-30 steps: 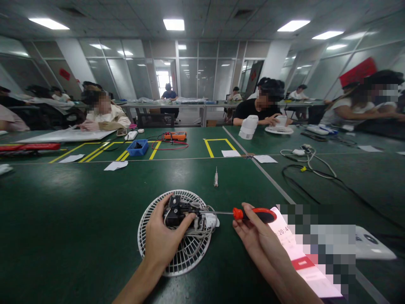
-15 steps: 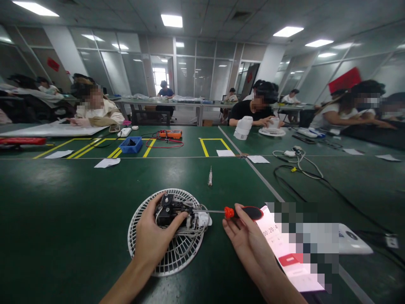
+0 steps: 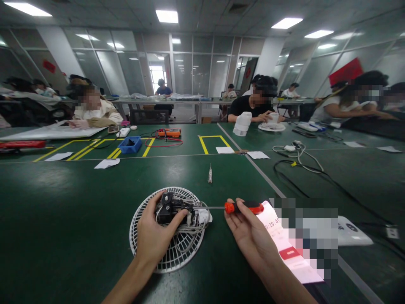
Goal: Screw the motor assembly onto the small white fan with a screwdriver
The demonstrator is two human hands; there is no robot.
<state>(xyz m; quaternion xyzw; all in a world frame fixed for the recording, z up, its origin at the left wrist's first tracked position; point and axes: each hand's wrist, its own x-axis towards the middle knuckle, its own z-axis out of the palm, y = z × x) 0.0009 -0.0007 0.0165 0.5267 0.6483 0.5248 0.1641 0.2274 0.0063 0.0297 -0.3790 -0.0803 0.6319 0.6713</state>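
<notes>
A white round fan grille point(image 3: 177, 253) lies flat on the green table point(image 3: 63, 219) in front of me. On it sits a black motor assembly point(image 3: 171, 207) with white wires and a white connector point(image 3: 202, 216). My left hand point(image 3: 155, 236) is wrapped round the motor and holds it down. My right hand point(image 3: 249, 234) grips a screwdriver with a red and black handle point(image 3: 243, 207); its thin shaft points left into the motor.
A small loose screwdriver point(image 3: 209, 174) lies beyond the grille. A phone or card point(image 3: 284, 240) and a white housing point(image 3: 351, 231) lie at my right. Cables point(image 3: 300, 162) trail further right. A blue bin point(image 3: 129, 145) and an orange meter point(image 3: 169, 132) stand farther back. Other people sit at neighbouring tables.
The view has shifted a little. My hands keep the same hold; the screwdriver handle has turned slightly in my right fingers.
</notes>
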